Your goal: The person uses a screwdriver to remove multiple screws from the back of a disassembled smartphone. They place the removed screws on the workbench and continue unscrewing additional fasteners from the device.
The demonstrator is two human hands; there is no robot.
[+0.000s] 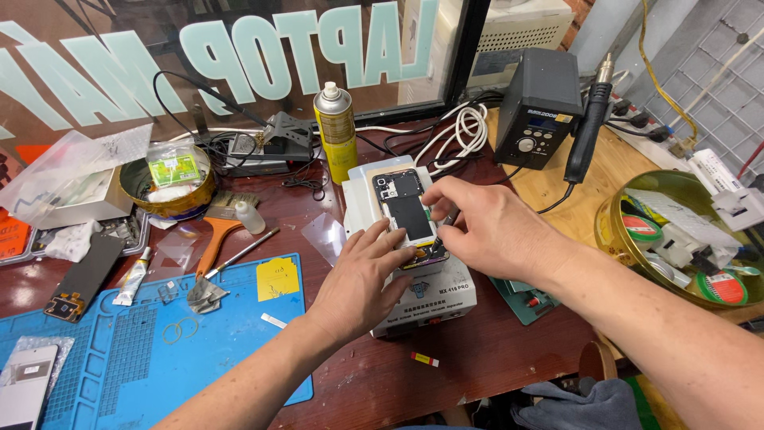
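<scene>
While the left hand point(358, 279) lay flat, fingers spread, pressing the opened phone point(407, 211) onto the white heating plate point(434, 291), the right hand point(485, 231) pinched a thin dark tool point(446, 220) at the phone's lower edge. Its back was off, showing black innards. Bare wood lay just below the fingers.

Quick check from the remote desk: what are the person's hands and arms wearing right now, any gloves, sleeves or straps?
Nothing is worn. The left hand and right hand are bare, with no gloves, rings or watch in view. Both forearms are uncovered as far as the picture's edge; no sleeves, wrist straps or cables show on them.
</scene>
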